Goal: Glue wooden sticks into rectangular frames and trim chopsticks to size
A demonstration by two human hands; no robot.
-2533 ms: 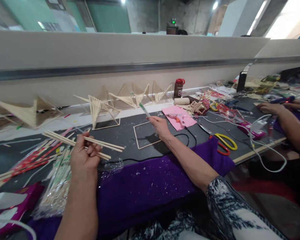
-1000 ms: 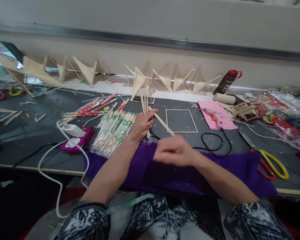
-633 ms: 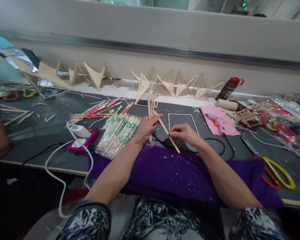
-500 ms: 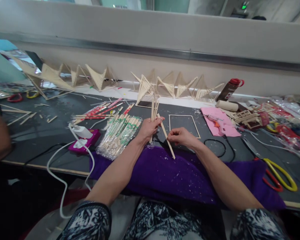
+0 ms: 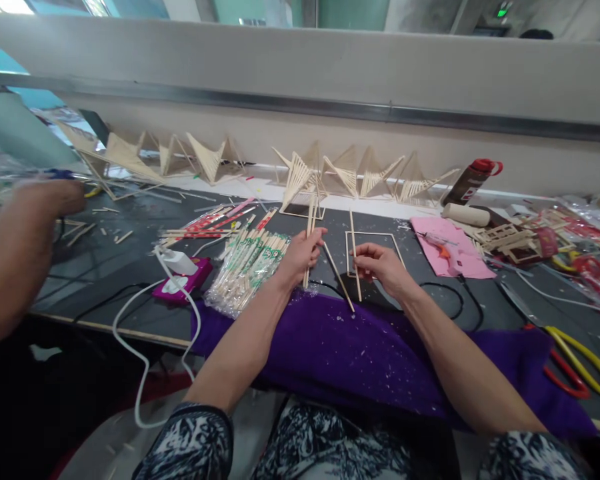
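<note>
A: Left hand (image 5: 300,255)?
B: Fingers curled tight round a bundle of sticks (image 5: 310,223), held near upright above the tabletop (image 5: 115,273). One stick slants down toward the purple cloth (image 5: 340,347).
A: Right hand (image 5: 383,267)?
B: Thumb and forefinger pinching a single stick (image 5: 352,230) (upright, just beside the bundle), over the square frame (image 5: 375,233) lying flat.
A: Nearby?
B: Packet of chopsticks (image 5: 247,267) — on the tabletop, just left of the left hand.
</note>
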